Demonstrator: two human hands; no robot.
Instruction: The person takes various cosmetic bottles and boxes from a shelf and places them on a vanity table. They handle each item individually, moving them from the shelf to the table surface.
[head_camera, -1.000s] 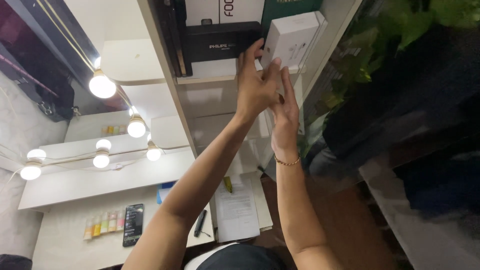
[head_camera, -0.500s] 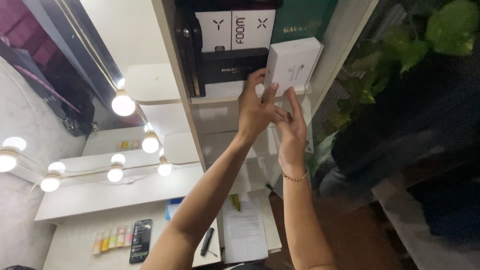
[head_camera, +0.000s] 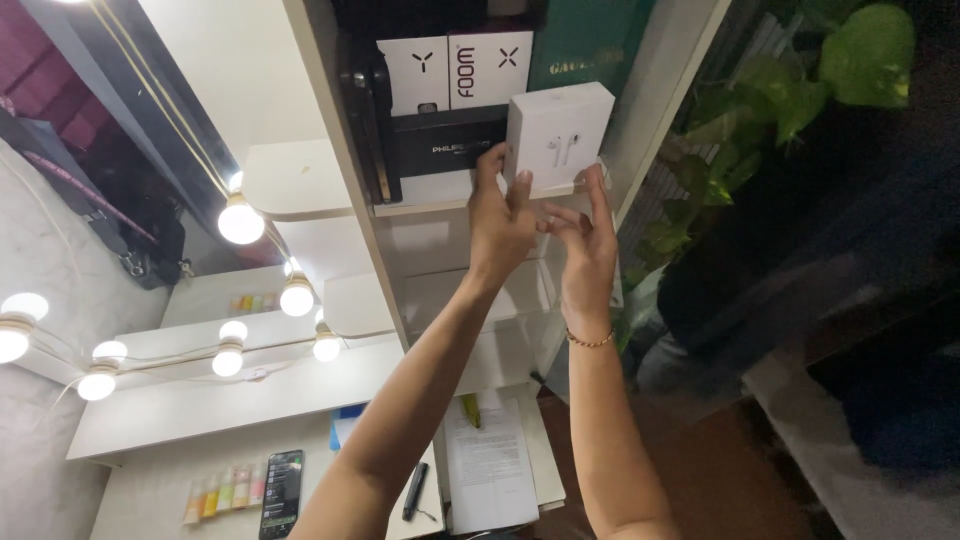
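Note:
Both my arms reach up to a high white shelf. A small white box with an earbud picture stands at the shelf's right end. My left hand grips its lower left corner, thumb and fingers on the box. My right hand, with a gold bracelet on the wrist, touches the box's lower right edge with spread fingers. A black box lies just left of the white one, with a white box above it and a dark green box behind.
Round lit bulbs line a mirror at left. Below, a white desk carries a phone, a row of small coloured bottles, a black pen and papers. Green plant leaves hang at right.
The white box has shifted slightly left along the shelf and stands more upright. My right hand has risen from below the box to touch its lower right edge.

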